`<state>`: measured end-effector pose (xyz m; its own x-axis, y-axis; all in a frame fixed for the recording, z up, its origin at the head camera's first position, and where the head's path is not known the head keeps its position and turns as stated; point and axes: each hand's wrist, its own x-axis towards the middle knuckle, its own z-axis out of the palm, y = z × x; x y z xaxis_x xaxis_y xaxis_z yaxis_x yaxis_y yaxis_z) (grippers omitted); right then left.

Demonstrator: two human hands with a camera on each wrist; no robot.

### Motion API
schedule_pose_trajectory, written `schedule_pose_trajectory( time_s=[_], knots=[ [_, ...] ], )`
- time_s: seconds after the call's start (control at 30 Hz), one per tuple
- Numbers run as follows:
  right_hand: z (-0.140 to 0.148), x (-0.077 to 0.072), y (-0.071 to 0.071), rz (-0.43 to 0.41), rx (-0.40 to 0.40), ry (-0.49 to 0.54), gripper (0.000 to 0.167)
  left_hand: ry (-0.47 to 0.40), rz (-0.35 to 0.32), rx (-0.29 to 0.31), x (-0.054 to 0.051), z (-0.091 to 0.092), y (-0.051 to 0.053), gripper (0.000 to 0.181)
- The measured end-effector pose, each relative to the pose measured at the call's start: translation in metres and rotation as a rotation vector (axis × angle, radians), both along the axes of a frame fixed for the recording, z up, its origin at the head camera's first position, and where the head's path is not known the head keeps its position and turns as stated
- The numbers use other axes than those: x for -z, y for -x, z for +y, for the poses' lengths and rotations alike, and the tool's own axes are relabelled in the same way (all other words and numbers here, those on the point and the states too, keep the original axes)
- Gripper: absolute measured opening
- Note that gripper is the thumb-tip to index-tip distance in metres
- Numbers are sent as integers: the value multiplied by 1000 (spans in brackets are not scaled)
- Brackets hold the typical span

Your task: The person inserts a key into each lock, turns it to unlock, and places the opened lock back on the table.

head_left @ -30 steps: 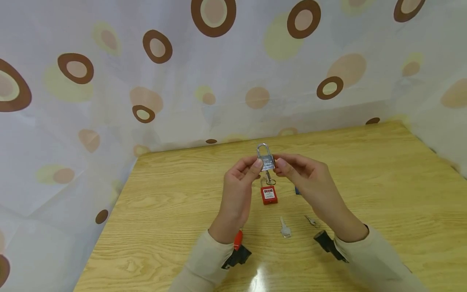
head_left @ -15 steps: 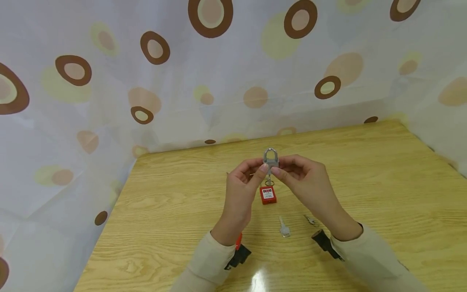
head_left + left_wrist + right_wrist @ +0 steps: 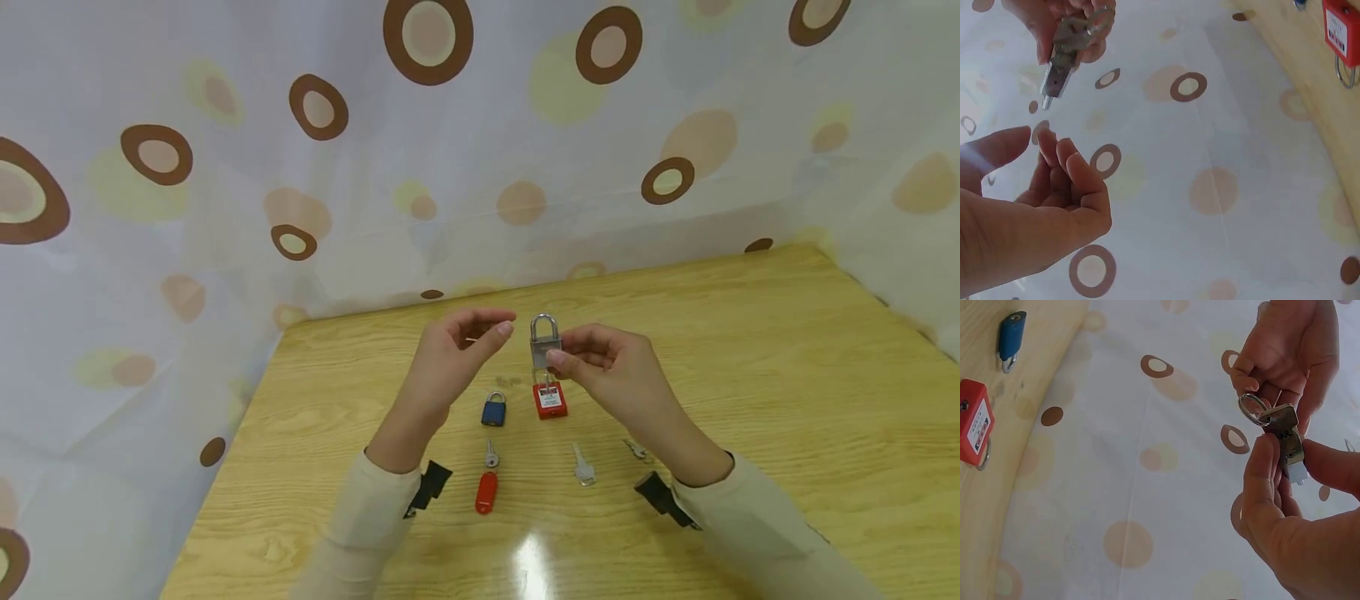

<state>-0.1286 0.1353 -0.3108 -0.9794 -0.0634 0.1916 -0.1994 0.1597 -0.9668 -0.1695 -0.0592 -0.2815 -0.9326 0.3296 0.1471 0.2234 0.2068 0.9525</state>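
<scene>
My right hand (image 3: 630,375) pinches a silver padlock (image 3: 545,350) by its right side, shackle up, above the table in the head view. In the right wrist view, a key ring (image 3: 1251,409) hangs at the underside of the padlock (image 3: 1286,440), between thumb and fingers of the right hand (image 3: 1310,531). My left hand (image 3: 442,367) is off to the left of the padlock, touching nothing, its fingers loosely bent and thumb apart. The left wrist view shows that left hand (image 3: 1041,194) just below the padlock (image 3: 1063,62).
On the wooden table (image 3: 315,467), a red padlock (image 3: 551,401) lies under the held one, with a blue padlock (image 3: 493,412) to its left. Nearer lie a small key (image 3: 491,456) with a red tag (image 3: 486,492), a larger key (image 3: 584,472) and another key (image 3: 637,451). A patterned sheet (image 3: 465,167) stands behind.
The left hand has let go of the silver padlock and moved left, uncovering the blue padlock and red tag. The padlock stays in the right hand, slightly lower and further left.
</scene>
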Motion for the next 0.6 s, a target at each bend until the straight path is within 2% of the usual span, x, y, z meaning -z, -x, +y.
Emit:
schedule_pose_trajectory(
  time_s=[0.1,0.2,0.37,0.6],
  knots=[
    [0,0,0,-18,-20,0,26,107,70,40,-8,-3,4,21],
    [-2,1,0,-39,-39,3,26,159,104,75,-10,-2,7,17],
    [-4,1,0,-67,-48,-15,26,188,122,108,-9,-1,7,16],
    [-4,2,-1,-64,-67,-35,25,195,120,95,-8,0,6,15]
  ],
)
